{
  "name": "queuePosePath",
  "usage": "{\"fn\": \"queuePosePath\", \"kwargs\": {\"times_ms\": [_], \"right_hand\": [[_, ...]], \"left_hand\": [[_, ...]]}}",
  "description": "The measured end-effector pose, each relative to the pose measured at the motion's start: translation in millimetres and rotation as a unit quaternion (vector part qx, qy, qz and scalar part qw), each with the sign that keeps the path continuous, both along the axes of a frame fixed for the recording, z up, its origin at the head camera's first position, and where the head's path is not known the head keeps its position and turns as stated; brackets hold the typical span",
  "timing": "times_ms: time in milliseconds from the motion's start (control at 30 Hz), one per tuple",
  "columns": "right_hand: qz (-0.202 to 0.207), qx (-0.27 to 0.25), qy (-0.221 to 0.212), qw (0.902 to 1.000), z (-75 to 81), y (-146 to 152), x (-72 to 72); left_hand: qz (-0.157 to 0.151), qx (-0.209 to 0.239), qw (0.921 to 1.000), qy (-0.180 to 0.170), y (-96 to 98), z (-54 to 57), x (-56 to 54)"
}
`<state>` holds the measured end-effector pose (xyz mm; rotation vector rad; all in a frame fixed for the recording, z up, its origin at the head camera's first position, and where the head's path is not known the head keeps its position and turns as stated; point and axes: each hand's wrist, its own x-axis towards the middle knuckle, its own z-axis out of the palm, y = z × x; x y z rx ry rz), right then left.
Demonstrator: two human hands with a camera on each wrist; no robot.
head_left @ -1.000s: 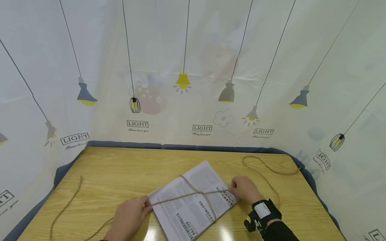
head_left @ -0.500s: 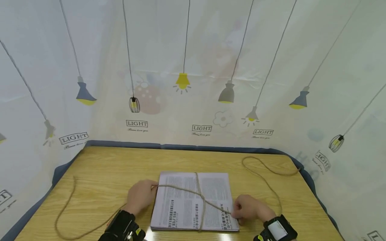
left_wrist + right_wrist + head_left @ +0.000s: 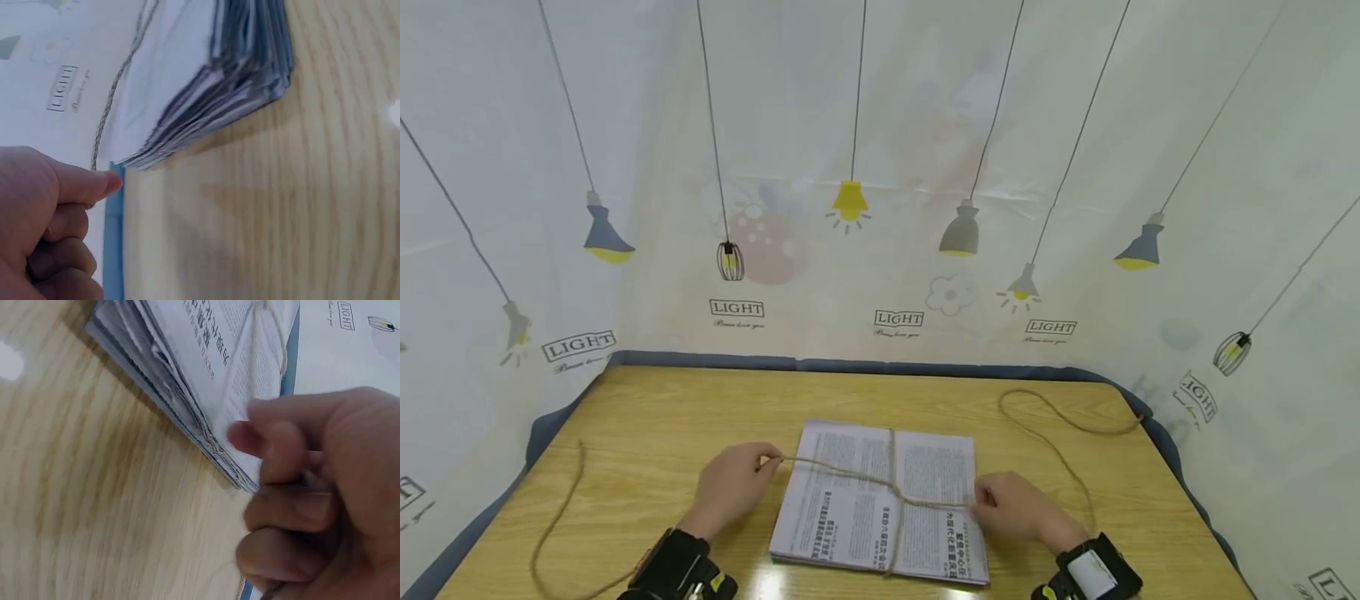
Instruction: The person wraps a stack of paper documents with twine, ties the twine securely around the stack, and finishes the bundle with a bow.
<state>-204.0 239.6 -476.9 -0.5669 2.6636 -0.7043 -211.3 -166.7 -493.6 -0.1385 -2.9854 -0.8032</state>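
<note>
A stack of folded newspapers (image 3: 835, 521) lies on the table between my hands. Twine (image 3: 892, 454) crosses over its top, with one strand running front to back and the other side to side, meeting near the middle. My left hand (image 3: 730, 487) pinches the twine just off the stack's left edge; in the left wrist view the strand (image 3: 112, 94) runs up from between thumb and forefinger. At the right edge, my right hand (image 3: 1017, 508) grips the other end of the crosswise strand, its fingers curled in the right wrist view. The underside of the stack is hidden.
Loose twine tails (image 3: 561, 517) trail across the wooden table (image 3: 715, 400) on the left, and another length of twine (image 3: 1060, 454) curves over the right side toward the far corner. A pale cloth printed with lamps (image 3: 805, 125) hangs behind the table's blue edge (image 3: 850, 365).
The stack has turned from a diagonal position to nearly square with me. My left hand has shifted up and away from the near side, my right hand nearer; both still hold the twine.
</note>
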Motion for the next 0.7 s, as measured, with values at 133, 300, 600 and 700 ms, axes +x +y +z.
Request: {"fn": "queuePosePath", "kwargs": {"times_ms": [133, 300, 600, 700], "right_hand": [[-0.028, -0.019, 0.051, 0.9981, 1.0, -2.7, -5.1], [-0.036, -0.038, 0.061, 0.9968, -2.7, -6.3, -8.8], [-0.054, -0.041, 0.052, 0.9963, -7.5, -11.6, -7.0], [-0.060, -0.037, 0.064, 0.9954, -5.6, -14.2, -6.4]], "left_hand": [[-0.002, 0.015, 0.9994, -0.030, -12.9, 10.8, 10.8], [-0.014, 0.007, 0.9990, -0.041, -22.9, 18.2, 20.9], [-0.049, -0.081, 0.9955, -0.005, -16.1, 23.1, 27.4], [-0.059, -0.159, 0.9853, 0.014, -13.7, 24.4, 27.8]]}}
